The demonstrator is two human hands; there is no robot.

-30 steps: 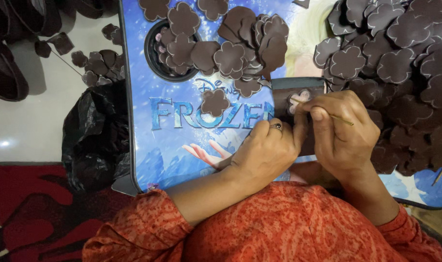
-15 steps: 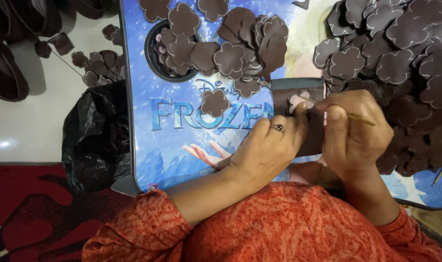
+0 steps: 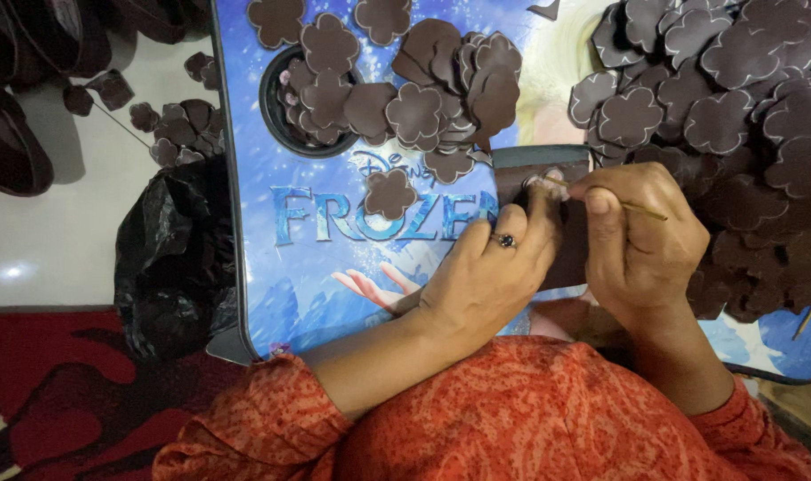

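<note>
Head view: your hands meet over the dark block [image 3: 548, 214] on the blue worktop [image 3: 272, 232].
Your right hand [image 3: 641, 236] pinches a thin stick [image 3: 641, 207], lying near level, tip probably leftward; your left hand [image 3: 494, 272] presses the block.

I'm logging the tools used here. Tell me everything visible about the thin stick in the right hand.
The thin stick is slender, straight and tan, like wood or bamboo. The right hand pinches it between thumb and fingers, so only two short stretches show. It lies nearly level, one end jutting right past the knuckles, the other reaching left to the dark brown block, which the left hand steadies.
</note>
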